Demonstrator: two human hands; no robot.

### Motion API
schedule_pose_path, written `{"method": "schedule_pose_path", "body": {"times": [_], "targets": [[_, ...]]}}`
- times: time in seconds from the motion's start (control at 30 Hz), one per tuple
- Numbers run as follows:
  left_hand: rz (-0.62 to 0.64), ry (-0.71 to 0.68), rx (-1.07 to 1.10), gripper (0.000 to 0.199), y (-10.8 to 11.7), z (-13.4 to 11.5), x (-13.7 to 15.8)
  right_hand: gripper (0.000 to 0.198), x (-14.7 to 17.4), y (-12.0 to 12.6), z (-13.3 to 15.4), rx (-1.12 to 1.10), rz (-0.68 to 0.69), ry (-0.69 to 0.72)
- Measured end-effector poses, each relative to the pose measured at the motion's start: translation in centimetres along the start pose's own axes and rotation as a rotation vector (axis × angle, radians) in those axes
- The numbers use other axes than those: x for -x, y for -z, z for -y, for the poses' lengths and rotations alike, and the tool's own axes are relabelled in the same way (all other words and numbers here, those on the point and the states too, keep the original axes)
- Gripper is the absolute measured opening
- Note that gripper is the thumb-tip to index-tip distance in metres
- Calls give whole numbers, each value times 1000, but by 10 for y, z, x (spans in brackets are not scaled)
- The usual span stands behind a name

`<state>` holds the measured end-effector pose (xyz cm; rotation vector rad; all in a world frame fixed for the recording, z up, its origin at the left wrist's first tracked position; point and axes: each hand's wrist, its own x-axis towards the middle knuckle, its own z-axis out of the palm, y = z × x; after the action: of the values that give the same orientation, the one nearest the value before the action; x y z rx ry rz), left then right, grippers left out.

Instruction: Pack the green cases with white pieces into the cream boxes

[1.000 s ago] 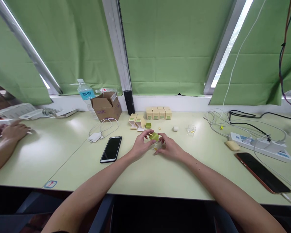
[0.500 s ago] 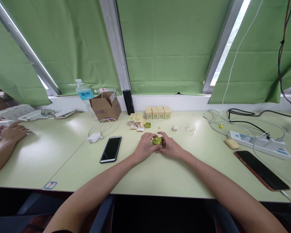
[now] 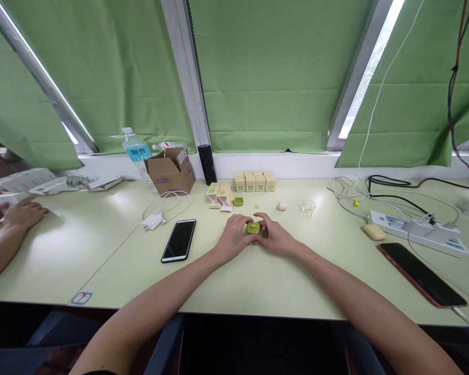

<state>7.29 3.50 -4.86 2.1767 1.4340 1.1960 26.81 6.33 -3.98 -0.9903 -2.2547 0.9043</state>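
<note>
My left hand [image 3: 236, 232] and my right hand [image 3: 274, 234] meet above the table. Between their fingertips they grip a small, rounded green case [image 3: 252, 228] with a tiny pale-yellow detail on top; its underside is hidden. Just beyond the hands lies a tiny yellow piece [image 3: 257, 206]. An open green box-like piece [image 3: 238, 201] rests beside two opened cream cartons [image 3: 220, 197]. Farther right are a small white rounded case [image 3: 282, 206] and a clear plastic piece [image 3: 307, 207].
Several closed cream boxes [image 3: 255, 182] line the back. On the left are a phone [image 3: 179, 240], a white charger [image 3: 152, 221] and a cardboard box [image 3: 170, 172]. To the right lie a power strip [image 3: 418, 232] and another phone [image 3: 422, 274]. Another person's hand [image 3: 23, 213] works at far left.
The green case has turned slightly between my fingers, and its top looks a little flatter and squarer. The other person's hand and the white item by it have shifted slightly.
</note>
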Motion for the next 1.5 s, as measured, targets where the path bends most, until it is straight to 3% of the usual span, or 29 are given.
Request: {"method": "schedule_pose_path", "body": {"times": [0.17, 0.4, 0.53, 0.7, 0.93, 1.23, 1.5], "targets": [[-10, -19, 3, 45, 9, 2, 3, 69, 0, 2, -4, -9, 4, 2], [-14, 7, 46, 24, 21, 8, 0, 68, 0, 9, -5, 18, 6, -12], [-9, 29, -41, 20, 17, 16, -1, 63, -1, 15, -10, 69, 1, -9], [97, 62, -173, 19, 12, 19, 1, 42, -5, 17, -21, 127, 16, 95], [120, 132, -343, 19, 18, 14, -3, 38, -6, 12, -27, 131, 5, 135], [-38, 429, -727, 46, 64, 40, -58, 41, -7, 13, -28, 99, 16, 93], [43, 487, -885, 58, 47, 55, -117, 39, -6, 15, -24, 116, 27, 90]]}}
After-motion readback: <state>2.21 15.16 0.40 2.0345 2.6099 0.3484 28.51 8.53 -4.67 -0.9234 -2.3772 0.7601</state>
